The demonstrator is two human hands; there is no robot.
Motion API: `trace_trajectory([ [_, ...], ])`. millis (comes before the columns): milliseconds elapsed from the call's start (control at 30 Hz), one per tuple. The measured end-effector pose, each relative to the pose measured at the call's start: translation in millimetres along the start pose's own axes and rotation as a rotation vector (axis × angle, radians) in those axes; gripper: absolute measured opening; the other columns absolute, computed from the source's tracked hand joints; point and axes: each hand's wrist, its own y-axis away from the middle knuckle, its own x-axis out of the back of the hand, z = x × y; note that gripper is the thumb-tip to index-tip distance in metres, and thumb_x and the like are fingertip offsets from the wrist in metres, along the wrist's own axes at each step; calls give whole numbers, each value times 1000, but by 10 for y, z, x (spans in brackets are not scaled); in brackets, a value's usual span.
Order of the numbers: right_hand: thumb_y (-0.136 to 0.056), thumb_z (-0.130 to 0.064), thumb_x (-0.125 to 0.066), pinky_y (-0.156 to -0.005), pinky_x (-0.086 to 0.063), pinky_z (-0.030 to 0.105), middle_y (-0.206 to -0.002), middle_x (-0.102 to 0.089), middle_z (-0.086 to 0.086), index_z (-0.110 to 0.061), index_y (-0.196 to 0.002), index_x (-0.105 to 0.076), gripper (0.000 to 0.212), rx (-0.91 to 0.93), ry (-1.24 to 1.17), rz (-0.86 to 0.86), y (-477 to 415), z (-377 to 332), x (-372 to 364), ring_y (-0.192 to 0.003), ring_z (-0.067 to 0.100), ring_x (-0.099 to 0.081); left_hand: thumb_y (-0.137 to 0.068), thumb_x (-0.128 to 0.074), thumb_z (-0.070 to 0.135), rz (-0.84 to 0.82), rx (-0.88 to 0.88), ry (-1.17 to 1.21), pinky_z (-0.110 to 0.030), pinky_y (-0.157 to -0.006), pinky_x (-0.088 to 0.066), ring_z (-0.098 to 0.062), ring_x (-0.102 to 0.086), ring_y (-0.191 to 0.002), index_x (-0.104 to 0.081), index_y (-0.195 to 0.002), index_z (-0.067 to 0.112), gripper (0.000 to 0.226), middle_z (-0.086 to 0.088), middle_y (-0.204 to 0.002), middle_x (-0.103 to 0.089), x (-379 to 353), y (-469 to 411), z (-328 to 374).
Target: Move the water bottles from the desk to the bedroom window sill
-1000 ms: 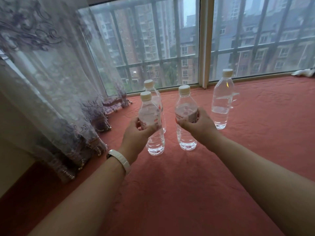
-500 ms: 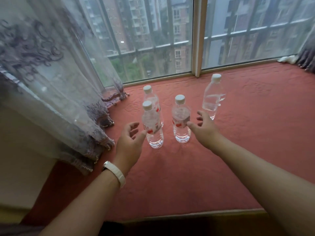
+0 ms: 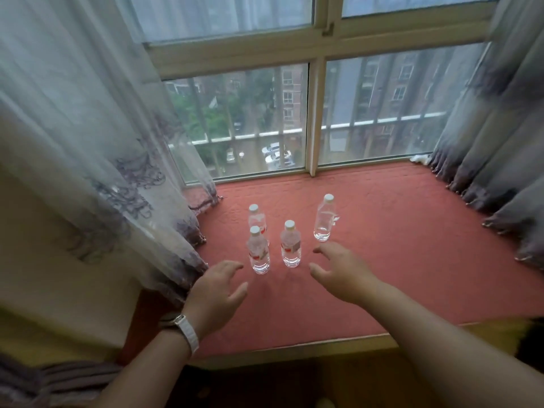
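Four clear water bottles point(image 3: 290, 244) upright on red window sill point(image 3: 397, 254), pale caps, red-marked labels on three; print illegible. Rear-left bottle point(image 3: 256, 219) partly hidden behind front-left bottle point(image 3: 259, 251); taller bottle point(image 3: 324, 218) apart at right. Left hand point(image 3: 218, 290) and right hand point(image 3: 343, 270) just short of the bottles, fingers spread, holding nothing. Sheer curtain point(image 3: 88, 142) at left, cut off at frame edge.

sill cover point(image 3: 397, 260): showing salmon-red with a faint quilted pattern;
water bottles point(image 3: 259, 251): showing clear, with white caps and red-and-white labels;
left curtain point(image 3: 88, 142): hanging sheer white, carrying purple-grey swirls;
right curtain point(image 3: 500, 142): hanging grey, darkening to purple at the hem;
wristband point(image 3: 187, 331): showing white;
window frame point(image 3: 316, 113): showing cream
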Motion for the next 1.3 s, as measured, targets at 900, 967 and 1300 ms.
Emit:
trace_trajectory([
  [900, -92, -53, -43, -105, -40, 39, -141, -47, -3, -27, -141, -43, 55, -219, 308, 185, 3265, 625, 1418, -128, 18, -44, -91, -57, 41, -210, -505, -192, -31, -105, -40, -15, -48, -128, -54, -135, 30, 45, 9, -141, -51, 7, 1354, 2489],
  [967, -92, -50, -44, -103, -41, 38, -138, -48, -3, -25, -140, -44, 55, -266, 283, 203, 3561, 912, 1632, -125, 19, -45, -93, -56, 41, -244, -553, -192, -30, -106, -39, -14, -47, -129, -53, -136, 31, 44, 10, -143, -49, -206, 1416, 2922],
  [1300, -94, -52, -43, -101, -41, 36, -142, -45, -7, -28, -141, -42, 54, -523, 168, 341, 5186, 2494, 2546, -128, 15, -43, -97, -55, 35, -454, -750, 36, -18, -91, -47, -3, -53, -106, -53, -131, 35, 34, 24, -124, -39, -1334, 1772, 5368],
])
